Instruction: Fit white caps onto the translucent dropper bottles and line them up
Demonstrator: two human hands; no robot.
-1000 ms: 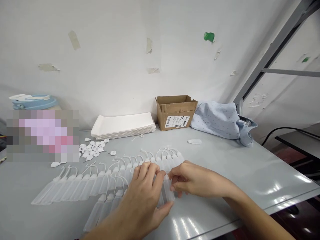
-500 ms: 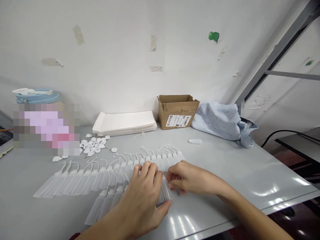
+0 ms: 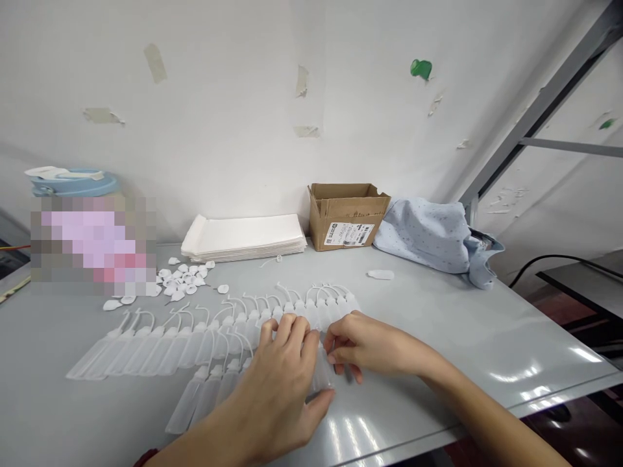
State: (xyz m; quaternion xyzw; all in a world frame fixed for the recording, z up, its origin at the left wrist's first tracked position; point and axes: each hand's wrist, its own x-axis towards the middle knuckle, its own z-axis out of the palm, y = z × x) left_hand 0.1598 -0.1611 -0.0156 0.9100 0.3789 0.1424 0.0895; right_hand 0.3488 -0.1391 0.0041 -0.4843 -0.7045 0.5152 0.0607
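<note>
Across the front of the grey table lies a short row of flat translucent plastic tubes (image 3: pixel 187 403) with thin white looped straps. My left hand (image 3: pixel 282 383) is curled over the right part of this row, fingers at the necks and thumb by the lower ends; it covers several tubes. The end tube (image 3: pixel 323 373) shows between my two hands. At its upper right side, my right hand (image 3: pixel 360 345) is closed, with thumb and fingertips touching it near the neck. Behind my hands stretches a longer row of similar strapped tubes (image 3: pixel 146 353).
Loose white caps (image 3: pixel 182 280) are heaped at the left. At the wall stand a stack of white envelopes (image 3: pixel 248 237), an open cardboard box (image 3: pixel 345 217) and a light blue cloth (image 3: pixel 423 237). One strapless tube (image 3: pixel 380 275) lies at the right on the grey table (image 3: pixel 467 337).
The end tube beside my left thumb has shifted slightly right at its lower end and lies flatter. Both hands have stayed almost in place.
</note>
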